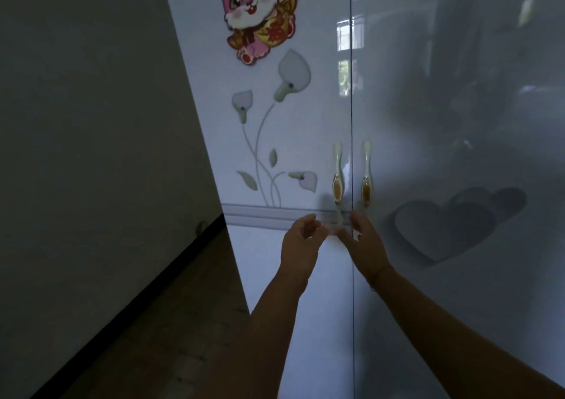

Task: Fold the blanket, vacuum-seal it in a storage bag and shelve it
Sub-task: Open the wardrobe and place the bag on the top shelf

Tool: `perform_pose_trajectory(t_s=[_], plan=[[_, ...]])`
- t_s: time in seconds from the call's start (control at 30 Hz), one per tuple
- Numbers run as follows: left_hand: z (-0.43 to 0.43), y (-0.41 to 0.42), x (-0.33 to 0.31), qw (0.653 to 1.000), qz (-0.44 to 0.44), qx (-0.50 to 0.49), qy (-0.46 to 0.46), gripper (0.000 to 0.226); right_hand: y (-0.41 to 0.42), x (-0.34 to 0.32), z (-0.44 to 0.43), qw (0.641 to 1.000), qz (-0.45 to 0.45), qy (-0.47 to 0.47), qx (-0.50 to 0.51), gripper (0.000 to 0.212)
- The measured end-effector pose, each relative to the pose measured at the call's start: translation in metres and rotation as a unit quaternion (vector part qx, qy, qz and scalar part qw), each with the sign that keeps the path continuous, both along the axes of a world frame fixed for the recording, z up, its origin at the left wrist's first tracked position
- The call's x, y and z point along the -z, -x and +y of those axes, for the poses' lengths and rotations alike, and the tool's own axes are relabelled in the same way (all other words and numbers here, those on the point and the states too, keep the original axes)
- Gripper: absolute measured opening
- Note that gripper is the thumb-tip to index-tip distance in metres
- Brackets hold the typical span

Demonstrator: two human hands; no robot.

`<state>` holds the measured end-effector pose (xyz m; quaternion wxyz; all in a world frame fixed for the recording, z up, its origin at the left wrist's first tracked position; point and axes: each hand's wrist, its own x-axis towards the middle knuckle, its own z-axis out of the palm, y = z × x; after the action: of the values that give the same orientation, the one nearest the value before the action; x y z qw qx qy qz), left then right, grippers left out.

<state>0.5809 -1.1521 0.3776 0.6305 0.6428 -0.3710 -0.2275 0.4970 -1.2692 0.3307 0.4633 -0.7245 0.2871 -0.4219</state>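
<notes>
Head view: left hand and right hand are loosely open, holding nothing. Both are just below the wardrobe handles, beside the door seam.

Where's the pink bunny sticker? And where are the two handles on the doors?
Pink bunny sticker (253,4), head view, on its face.
Left door's handle (337,189), head view, on its amber inset.
Right door's handle (366,189), head view, on its amber inset.
</notes>
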Motion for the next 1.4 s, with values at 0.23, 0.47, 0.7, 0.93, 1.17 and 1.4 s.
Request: perform_pose_trajectory(t_s=[0.23, 0.47, 0.7, 0.93, 1.17, 1.4], plan=[[-0.088, -0.047, -0.02, 0.997, 0.008, 0.076, 0.011, 0.044, -0.043, -0.024, -0.035, 0.997, -0.081, -0.002, -0.013, 0.023], [-0.117, -0.066, -0.017, 0.985, -0.018, 0.172, 0.006, 0.031, -0.047, -0.024, -0.023, 0.993, -0.117, 0.0, -0.014, 0.033], [-0.064, -0.056, -0.013, 0.98, -0.007, 0.194, 0.041, 0.013, -0.026, 0.004, 0.007, 0.971, -0.094, 0.012, 0.219, 0.041], [0.031, -0.05, -0.006, 0.99, 0.019, 0.12, 0.073, 0.025, -0.018, -0.018, 0.069, 0.998, -0.025, 0.036, 0.045, 0.017], [0.142, -0.079, -0.007, 0.993, -0.016, -0.053, 0.107, 0.037, -0.067, -0.005, 0.171, 0.995, -0.023, -0.006, -0.099, 0.024], [0.242, -0.147, -0.019, 0.989, -0.05, -0.077, 0.117, 0.05, -0.157, 0.013, 0.248, 0.982, -0.008, -0.011, -0.188, 0.062]])
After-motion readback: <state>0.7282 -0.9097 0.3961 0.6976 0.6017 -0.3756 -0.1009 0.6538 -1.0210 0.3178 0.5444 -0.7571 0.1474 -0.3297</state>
